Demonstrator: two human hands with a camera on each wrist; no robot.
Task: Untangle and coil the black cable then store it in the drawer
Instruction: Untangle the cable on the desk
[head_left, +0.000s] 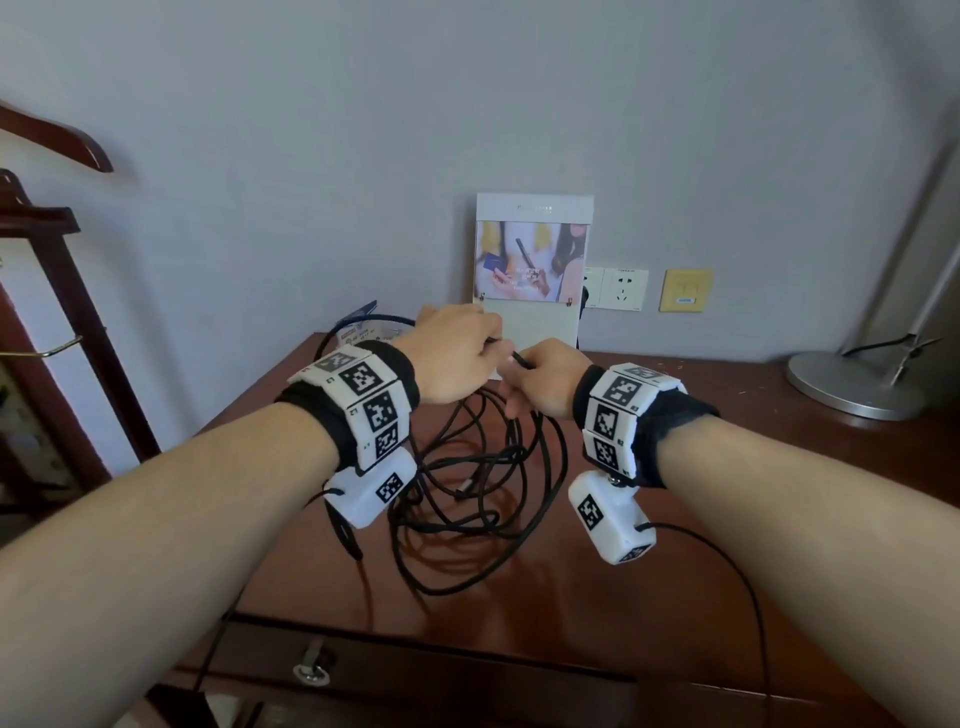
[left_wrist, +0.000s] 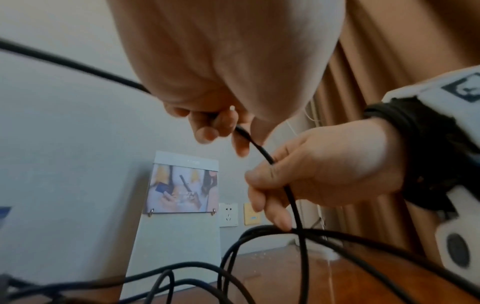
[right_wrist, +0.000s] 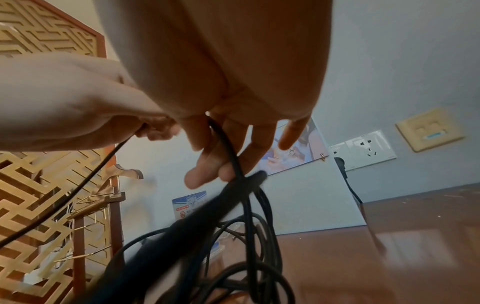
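Note:
A long black cable (head_left: 478, 483) lies in a loose tangle on the dark wooden desk (head_left: 701, 467). Both hands hover just above its far side, close together. My left hand (head_left: 467, 348) pinches a strand between thumb and fingers (left_wrist: 215, 127). My right hand (head_left: 540, 379) has its fingers (left_wrist: 262, 197) curled round the same strand a short way along. The short piece of cable (head_left: 517, 358) between them is taut. In the right wrist view the cable (right_wrist: 233, 156) runs down between my fingers into the heap. The drawer (head_left: 467, 670) with a metal knob (head_left: 311, 671) is at the desk's front.
A standing photo card (head_left: 532, 265) leans against the wall behind the hands, with wall sockets (head_left: 618, 288) to its right. A lamp base (head_left: 852, 384) sits at the back right. A wooden rack (head_left: 57, 270) stands left of the desk. A blue leaflet (head_left: 358, 325) lies at the back left.

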